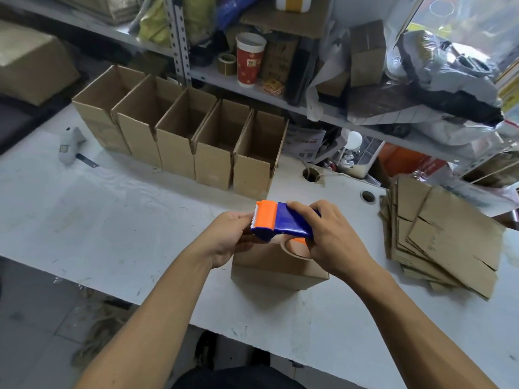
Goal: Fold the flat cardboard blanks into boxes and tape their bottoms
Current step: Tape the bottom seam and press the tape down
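A folded cardboard box (276, 269) stands bottom-up on the white table (112, 220), in front of me. Just above it is a blue and orange tape dispenser (280, 221) with a roll of brown tape. My right hand (334, 237) grips the dispenser's blue body from above. My left hand (229, 238) is at the dispenser's orange cutter end, fingers curled around its lower front; what they pinch is hidden. Several folded boxes (179, 136) stand open-topped in a row at the back. A stack of flat blanks (443, 237) lies on the right.
A grey cutter tool (70, 144) lies at the table's left. Two round cable holes (368, 196) sit near the blanks. A cluttered metal shelf (280, 102) with a red cup (250, 60), bags and boxes rises behind the table. The floor shows below the front edge.
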